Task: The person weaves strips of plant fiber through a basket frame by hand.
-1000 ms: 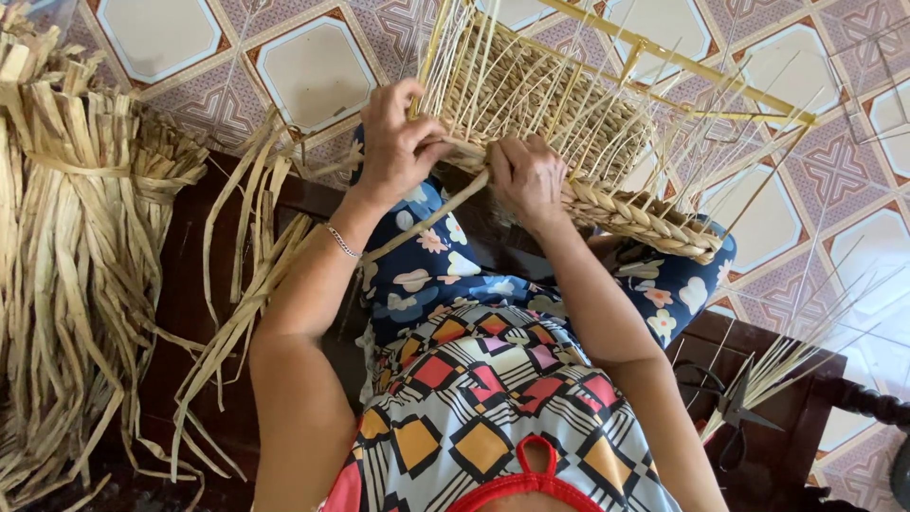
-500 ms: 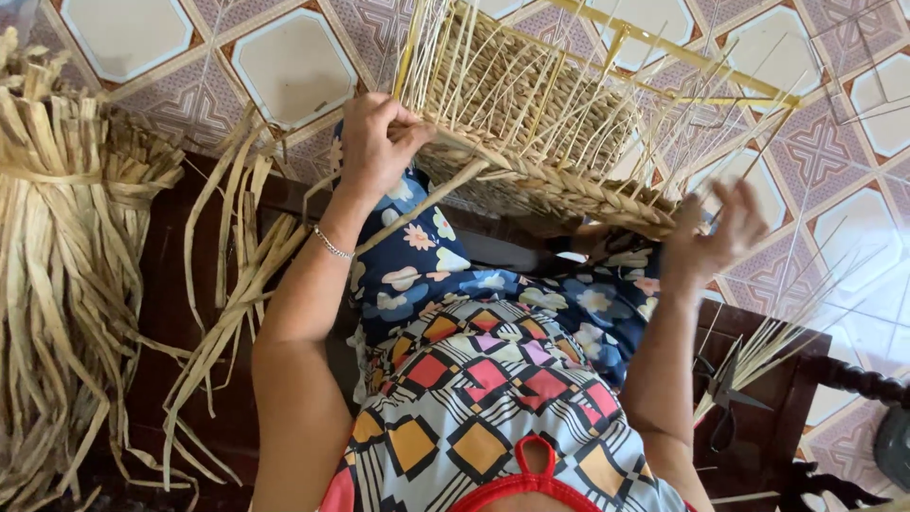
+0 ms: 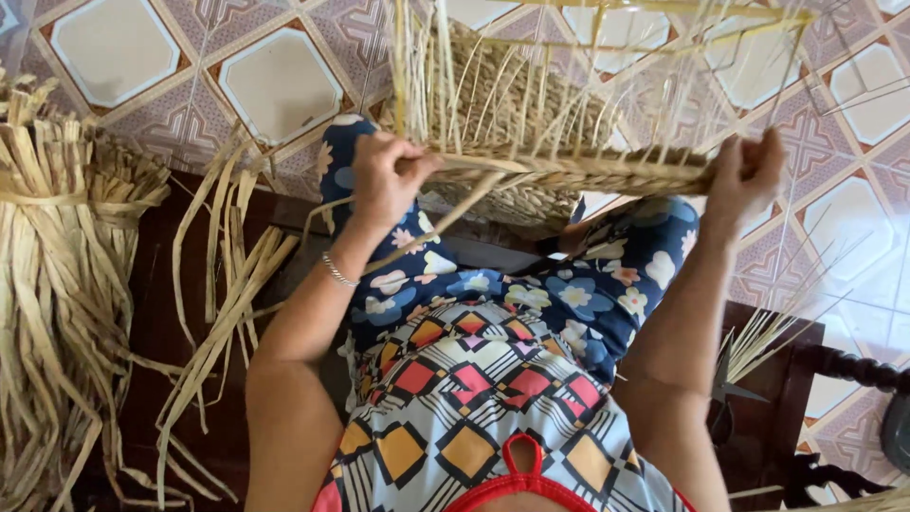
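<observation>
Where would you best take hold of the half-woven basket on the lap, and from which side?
Probably by the thick woven band along the near edge of the basket, coming from the two ends, where the left hand and right hand sit. That band looks dense and firm, whereas the thin upright stakes above it are loose and open.

Both arms reach fwd, elbows bent, forearms angled up and outward. Left hand (image 3: 384,180) sits closed, fingers curled in a tight grip, thin bracelet at the wrist. Right hand (image 3: 744,175) is raised further out, fingers curled, thumb pinching, wrist approx. straight.
</observation>
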